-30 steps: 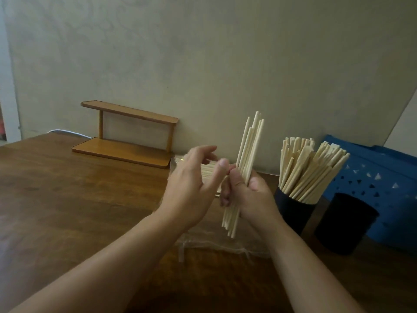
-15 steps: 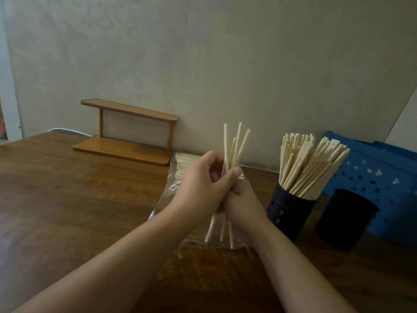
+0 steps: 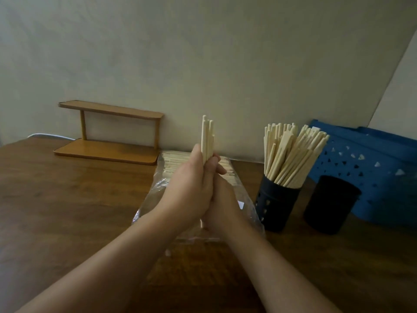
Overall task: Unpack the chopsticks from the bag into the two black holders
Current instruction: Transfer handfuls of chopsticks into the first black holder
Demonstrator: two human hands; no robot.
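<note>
Both hands clasp one upright bundle of pale wooden chopsticks (image 3: 207,137) above the clear plastic bag (image 3: 155,190). My left hand (image 3: 187,188) wraps the bundle from the left; my right hand (image 3: 222,195) grips it from the right, mostly hidden behind the left. More chopsticks (image 3: 173,162) lie in the bag's far end. To the right stands a black holder (image 3: 278,204) packed with chopsticks (image 3: 291,154). A second black holder (image 3: 329,204) stands further right, with no chopsticks showing above its rim.
The brown wooden table (image 3: 67,211) runs up to a pale wall. A small two-tier wooden shelf (image 3: 108,132) stands at the back left. A blue perforated plastic basket (image 3: 372,159) sits behind the two holders at the right.
The loose, splayed chopsticks in my right hand have been squared into a tight upright bundle. My left hand closed around it, and both hands now press together.
</note>
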